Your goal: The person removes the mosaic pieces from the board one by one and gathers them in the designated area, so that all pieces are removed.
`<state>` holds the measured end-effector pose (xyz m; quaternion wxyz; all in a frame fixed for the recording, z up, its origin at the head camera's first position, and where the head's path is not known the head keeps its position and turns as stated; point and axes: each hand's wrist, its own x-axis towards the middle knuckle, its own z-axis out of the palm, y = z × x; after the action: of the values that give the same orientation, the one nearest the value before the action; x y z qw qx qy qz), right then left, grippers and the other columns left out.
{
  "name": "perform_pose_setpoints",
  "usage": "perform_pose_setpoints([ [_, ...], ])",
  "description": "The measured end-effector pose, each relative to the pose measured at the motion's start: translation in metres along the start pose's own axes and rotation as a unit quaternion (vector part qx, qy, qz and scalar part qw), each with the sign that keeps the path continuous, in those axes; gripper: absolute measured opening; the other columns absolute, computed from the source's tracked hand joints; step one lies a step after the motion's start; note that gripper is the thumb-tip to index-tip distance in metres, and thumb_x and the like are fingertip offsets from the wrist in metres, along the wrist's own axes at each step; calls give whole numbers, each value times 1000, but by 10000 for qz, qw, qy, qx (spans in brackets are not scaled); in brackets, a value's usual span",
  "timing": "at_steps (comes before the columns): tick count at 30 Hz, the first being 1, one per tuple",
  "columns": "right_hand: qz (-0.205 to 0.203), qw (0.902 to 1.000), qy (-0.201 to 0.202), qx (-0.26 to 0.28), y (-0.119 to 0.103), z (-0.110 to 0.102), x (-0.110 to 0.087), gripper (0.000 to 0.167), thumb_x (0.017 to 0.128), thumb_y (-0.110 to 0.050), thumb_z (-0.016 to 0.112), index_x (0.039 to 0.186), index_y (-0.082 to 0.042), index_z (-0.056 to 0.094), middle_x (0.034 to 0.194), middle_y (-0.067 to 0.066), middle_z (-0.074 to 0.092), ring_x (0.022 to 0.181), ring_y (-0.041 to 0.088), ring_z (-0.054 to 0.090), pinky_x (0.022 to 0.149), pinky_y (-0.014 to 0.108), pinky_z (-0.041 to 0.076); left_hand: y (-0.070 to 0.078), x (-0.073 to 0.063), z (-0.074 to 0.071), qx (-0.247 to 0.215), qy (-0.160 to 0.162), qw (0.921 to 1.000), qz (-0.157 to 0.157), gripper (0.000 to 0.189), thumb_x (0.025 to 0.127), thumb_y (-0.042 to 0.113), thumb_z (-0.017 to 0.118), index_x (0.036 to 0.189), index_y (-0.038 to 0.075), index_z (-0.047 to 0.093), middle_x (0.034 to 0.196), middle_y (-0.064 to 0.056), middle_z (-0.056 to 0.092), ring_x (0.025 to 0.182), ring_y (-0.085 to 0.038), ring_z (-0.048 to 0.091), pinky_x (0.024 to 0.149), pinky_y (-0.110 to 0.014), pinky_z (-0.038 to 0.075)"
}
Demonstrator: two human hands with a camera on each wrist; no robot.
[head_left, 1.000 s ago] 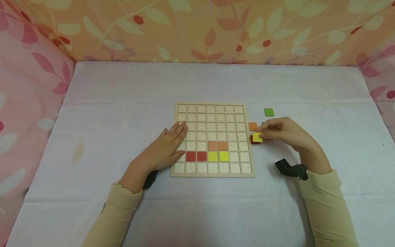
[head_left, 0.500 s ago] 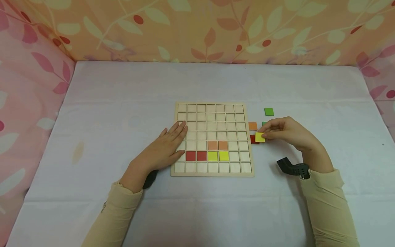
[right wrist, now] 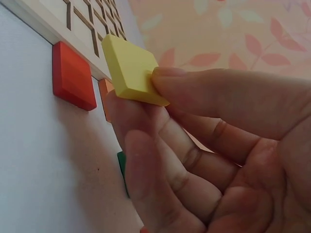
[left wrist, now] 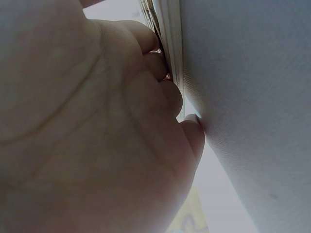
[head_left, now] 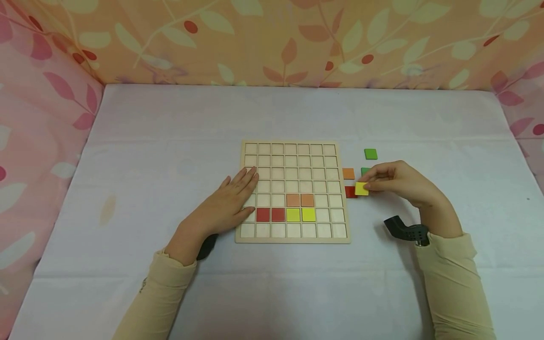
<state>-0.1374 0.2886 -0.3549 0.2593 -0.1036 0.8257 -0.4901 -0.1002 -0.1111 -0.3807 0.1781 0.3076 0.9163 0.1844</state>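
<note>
On the white-covered counter (head_left: 170,118) lies one pale board (head_left: 293,240), divided into seven rows of seven square cells. Six tiles sit in it: two red tiles (head_left: 263,215) and two yellow tiles (head_left: 293,215) side by side in the second row from the near edge, and two orange tiles (head_left: 293,200) in the row beyond, directly above the yellow pair. Four more lie off its right side: one loose red tile (head_left: 350,191), one loose orange tile (head_left: 348,174) and two loose green tiles (head_left: 370,154), the nearer of these mostly hidden by the right hand (head_left: 397,185). That hand's grip is pinching one further yellow tile, the held tile (right wrist: 133,68), between thumb and fingers, raised above the counter and tilted, near the loose red one. The left hand (head_left: 225,203) has its grip spread, straight fingers resting on the board's left side.

Compared with a second ago, the right hand and its tile have shifted slightly right, away from the board, uncovering more of the loose red tile. The left hand and the six placed tiles are where they were.
</note>
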Motion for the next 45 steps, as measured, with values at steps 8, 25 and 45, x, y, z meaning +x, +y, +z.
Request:
perform_pose_setpoints([
  [8, 43, 9999, 16, -113, 1, -6, -2, 18, 87, -3, 65, 101, 9, 67, 88, 1, 70, 75, 13, 63, 68, 25, 53, 0, 1, -1, 12, 22, 10000, -4, 71, 98, 28, 48, 150, 1, 9, 158, -12, 1, 144, -25, -3, 113, -51, 7],
  [25, 602, 9974, 42, -382, 12, -14, -5, 21, 87, -3, 65, 103, 10, 65, 84, 1, 68, 73, 11, 60, 68, 24, 52, 1, 0, 0, 21, 49, 10000, 36, 71, 97, 27, 49, 150, -1, 11, 157, -13, 2, 144, -27, -1, 113, -52, 8],
  [45, 781, 9930, 199, -862, 11, -16, -8, 24, 84, -5, 69, 104, 9, 67, 99, 11, 68, 82, -1, 59, 71, 18, 50, -1, 0, 1, -121, -28, 9999, -35, 70, 98, 27, 47, 150, 1, 8, 158, -10, -1, 144, -24, -5, 113, -51, 6],
])
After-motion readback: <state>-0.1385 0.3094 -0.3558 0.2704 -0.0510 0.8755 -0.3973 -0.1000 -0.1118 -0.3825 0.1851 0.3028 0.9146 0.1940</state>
